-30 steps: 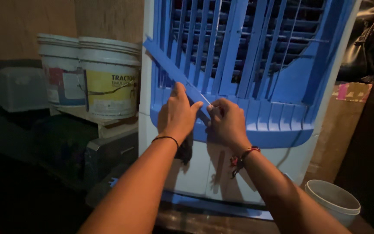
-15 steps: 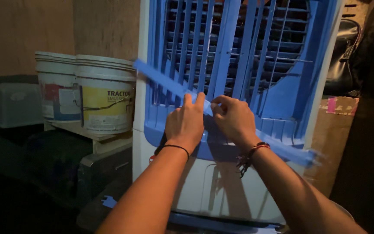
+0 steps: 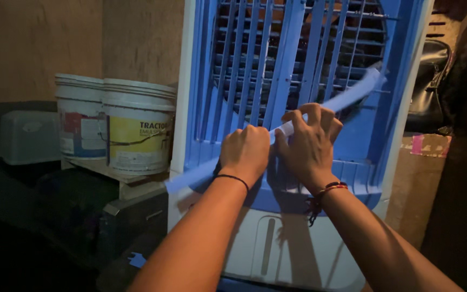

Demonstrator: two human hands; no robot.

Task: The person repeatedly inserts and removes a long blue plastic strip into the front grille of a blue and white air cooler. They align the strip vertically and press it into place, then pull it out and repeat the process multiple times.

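Observation:
A tall white air cooler (image 3: 277, 254) with a blue slatted front grille (image 3: 277, 70) stands right before me. Both hands grip one long loose blue slat (image 3: 352, 92) held across the grille, its left end low and its right end high. My left hand (image 3: 246, 152) is closed around the slat's middle, wearing a black band at the wrist. My right hand (image 3: 309, 143) pinches the slat just beside it, fingers curled over its top, with a red thread bracelet on the wrist. The slat's ends are motion-blurred.
Two white plastic paint buckets (image 3: 136, 127) sit on a wooden board left of the cooler. A pale plastic box (image 3: 25, 135) lies further left. A brown cardboard box (image 3: 417, 178) and a dark bag (image 3: 428, 81) stand to the right. The surroundings are dim.
The slat has swung round: before its left end pointed up, now its left end is down and its right end is raised. Both hands rose slightly on the grille.

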